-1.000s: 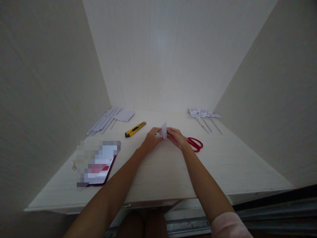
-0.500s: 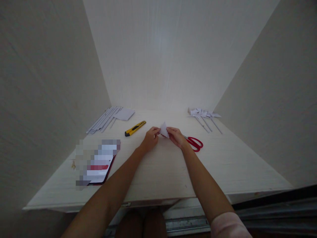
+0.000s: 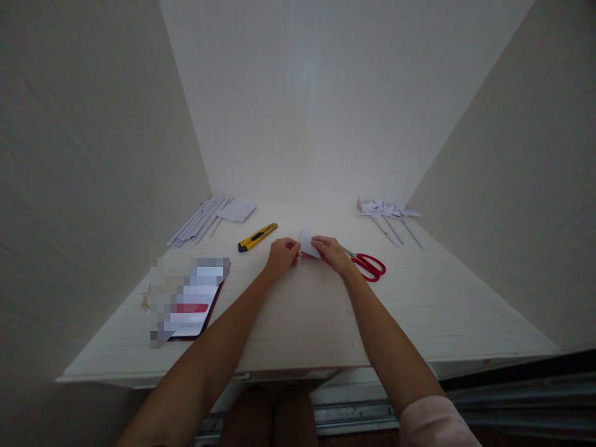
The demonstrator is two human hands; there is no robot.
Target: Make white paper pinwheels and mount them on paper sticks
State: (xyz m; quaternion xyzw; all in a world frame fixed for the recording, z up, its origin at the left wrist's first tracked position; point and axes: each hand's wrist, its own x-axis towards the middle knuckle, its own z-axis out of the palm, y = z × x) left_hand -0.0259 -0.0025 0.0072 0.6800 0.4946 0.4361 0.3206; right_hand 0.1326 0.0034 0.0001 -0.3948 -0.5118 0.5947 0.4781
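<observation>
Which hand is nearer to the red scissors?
Right. The right hand sits just left of the red scissors, close to the blades, holding a small piece of white paper. The left hand also grips the paper, farther away.

There is one view only, from a camera worn on the person's head, looking forward and down along both forearms. It takes in the pale tabletop at arm's length, walled in on three sides.
</observation>
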